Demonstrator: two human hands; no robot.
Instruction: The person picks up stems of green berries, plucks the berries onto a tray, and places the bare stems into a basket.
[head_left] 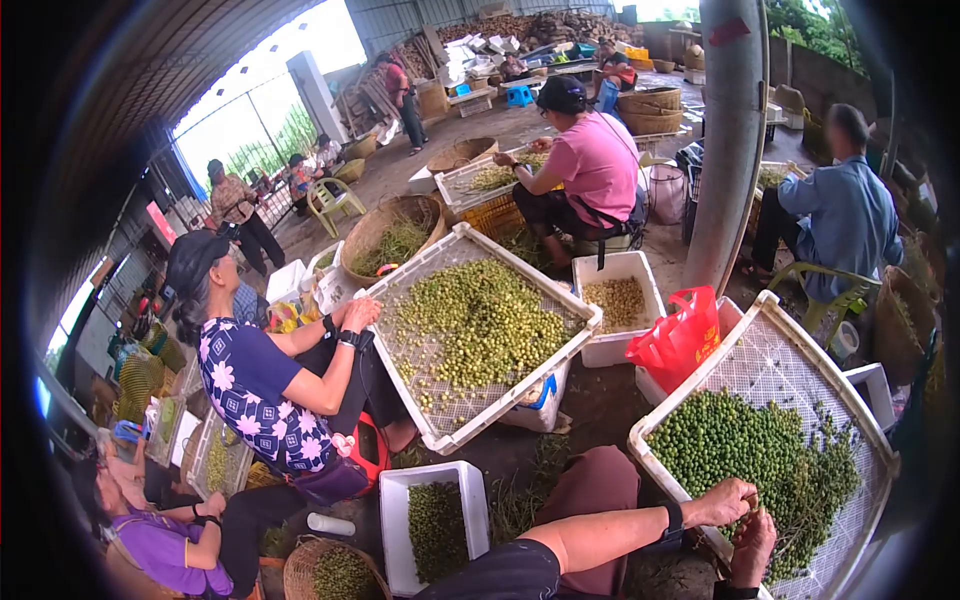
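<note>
My left hand (722, 502) reaches in over the near edge of a white-framed mesh tray (765, 350), its fingertips pinched together. Just below it is my right hand (752, 548), fingers also closed, the two sets of fingertips almost meeting. Whatever is between them is too small to make out. Under and beyond the hands lies a heap of small round green fruits (725, 440). Thin green stems (815, 480) are tangled at the heap's right side. Dark bands circle both wrists.
A person in a flowered top handles a second mesh tray (440, 432) of yellowish fruits. Near me stand a white box (388, 520), a woven basket (300, 570), a red bag (680, 335) and a metal post (722, 150). Other seated people work behind.
</note>
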